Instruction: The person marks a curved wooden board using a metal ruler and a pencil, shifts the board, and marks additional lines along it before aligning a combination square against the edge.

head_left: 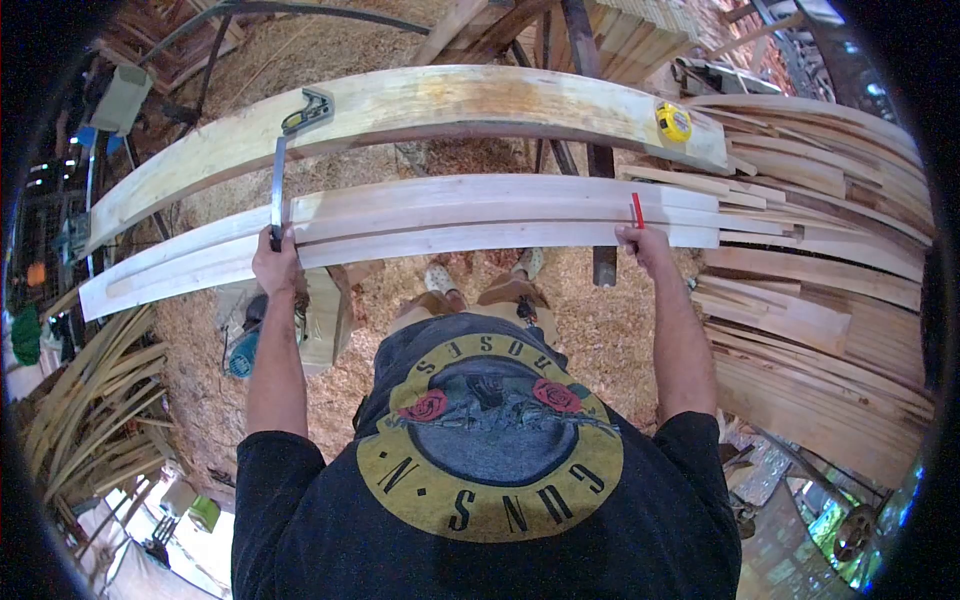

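Pale planks lie side by side across the bench in front of me, their long edges nearly touching. My left hand is closed around the dark handle of a try square, at the planks' near edge towards their left part. Its metal blade reaches across the planks towards the beam behind. Near the planks' right end, my right hand grips a thin red pencil, which points up and away from me. The fingertips of both hands are partly hidden.
Beyond the planks runs a thick wooden beam, bearing a dark hand tool and a yellow tape measure. Stacked boards fill the right side. A teal power tool sits low at left, near thin wood strips. Shavings cover the floor.
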`<act>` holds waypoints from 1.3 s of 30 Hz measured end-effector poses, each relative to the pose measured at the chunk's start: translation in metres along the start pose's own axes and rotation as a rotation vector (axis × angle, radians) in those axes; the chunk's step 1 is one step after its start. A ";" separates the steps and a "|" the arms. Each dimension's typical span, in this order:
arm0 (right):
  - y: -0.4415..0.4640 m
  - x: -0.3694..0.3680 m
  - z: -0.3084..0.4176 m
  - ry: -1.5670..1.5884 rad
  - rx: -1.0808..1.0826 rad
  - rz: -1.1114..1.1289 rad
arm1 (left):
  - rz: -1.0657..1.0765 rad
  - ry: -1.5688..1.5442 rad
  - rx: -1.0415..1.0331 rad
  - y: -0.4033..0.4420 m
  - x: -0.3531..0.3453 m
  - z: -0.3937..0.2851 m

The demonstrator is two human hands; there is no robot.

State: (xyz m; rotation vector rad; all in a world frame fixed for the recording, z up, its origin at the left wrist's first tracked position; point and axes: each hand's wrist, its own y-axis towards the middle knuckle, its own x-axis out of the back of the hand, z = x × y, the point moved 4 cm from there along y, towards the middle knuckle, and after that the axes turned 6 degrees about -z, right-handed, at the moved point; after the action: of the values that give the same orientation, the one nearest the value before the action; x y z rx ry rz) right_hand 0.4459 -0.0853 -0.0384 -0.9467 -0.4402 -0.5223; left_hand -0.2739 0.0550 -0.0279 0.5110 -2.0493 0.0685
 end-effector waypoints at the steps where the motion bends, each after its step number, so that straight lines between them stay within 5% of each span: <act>1: 0.000 0.000 -0.001 -0.003 -0.007 0.002 | 0.001 -0.002 0.001 0.000 0.001 -0.001; 39: -0.008 0.000 0.005 0.058 -0.005 0.022 | 0.030 -0.010 0.027 -0.001 0.001 -0.001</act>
State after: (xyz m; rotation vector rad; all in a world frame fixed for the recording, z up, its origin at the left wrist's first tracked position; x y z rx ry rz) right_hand 0.4405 -0.0849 -0.0309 -0.9379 -0.3758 -0.5300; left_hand -0.2734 0.0545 -0.0269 0.4989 -2.0680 0.1120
